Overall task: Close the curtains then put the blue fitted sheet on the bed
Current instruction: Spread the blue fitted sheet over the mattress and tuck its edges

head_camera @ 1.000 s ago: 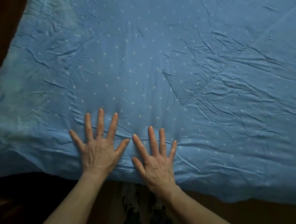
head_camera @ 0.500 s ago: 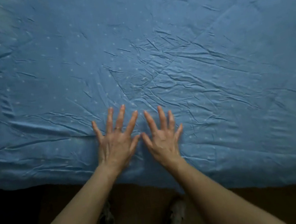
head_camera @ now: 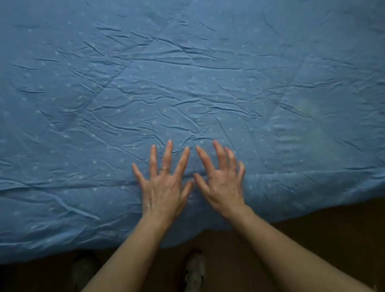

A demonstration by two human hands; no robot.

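Observation:
The blue fitted sheet [head_camera: 175, 73], dotted with small pale spots and full of creases, covers the bed and fills most of the head view. Its near edge hangs over the bed's side. My left hand [head_camera: 163, 188] lies flat on the sheet near that edge, fingers spread, a ring on one finger. My right hand [head_camera: 222, 179] is just to its right, fingers apart and slightly curled, blurred, resting on or just above the cloth. Neither hand holds anything.
Below the bed's edge is a dark brown floor [head_camera: 329, 250]. My two shoes [head_camera: 192, 279] stand on it close to the bed, between my forearms. The room is dim.
The view has shifted to the right along the bed's side and the left corner has left the frame. Both hands have slid along the sheet's near edge, staying flat with fingers spread.

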